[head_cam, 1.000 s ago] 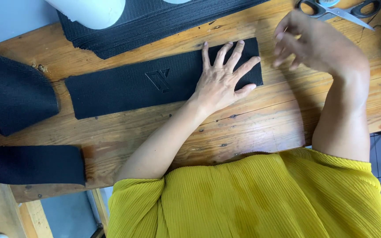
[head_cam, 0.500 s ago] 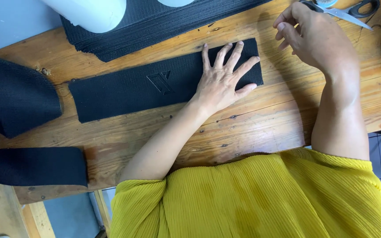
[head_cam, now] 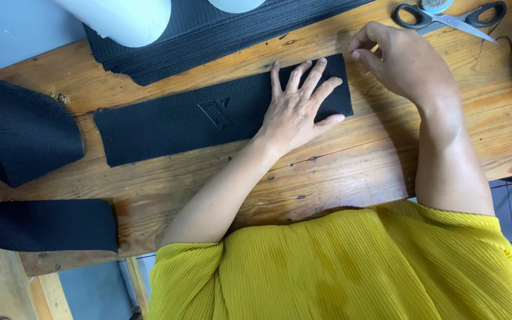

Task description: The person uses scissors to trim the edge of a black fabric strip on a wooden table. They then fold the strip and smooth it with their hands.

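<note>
A wooden bench (head_cam: 351, 195) of worn planks carries everything; across its middle lies a long black fabric strip (head_cam: 179, 127) with an embossed emblem near its centre, flat and slightly slanted; beyond the strip, at the bench's far edge, sits a stack of black ribbed fabric (head_cam: 220, 35) with a white cylinder (head_cam: 125, 18) resting on its left part; left of the strip a dark folded fabric piece (head_cam: 28, 133) hangs over the bench's end, and another black band (head_cam: 42, 225) lies nearer the person, below that end; the left hand (head_cam: 300, 109) lies flat on the right end of the strip, fingers spread wide, pressing it to the bench; the right hand (head_cam: 404, 65) hovers just past the strip's right end, fingers curled loosely together, holding nothing that shows; black-handled scissors (head_cam: 445, 16) lie beyond the right hand, apart from it, near the far edge.
</note>
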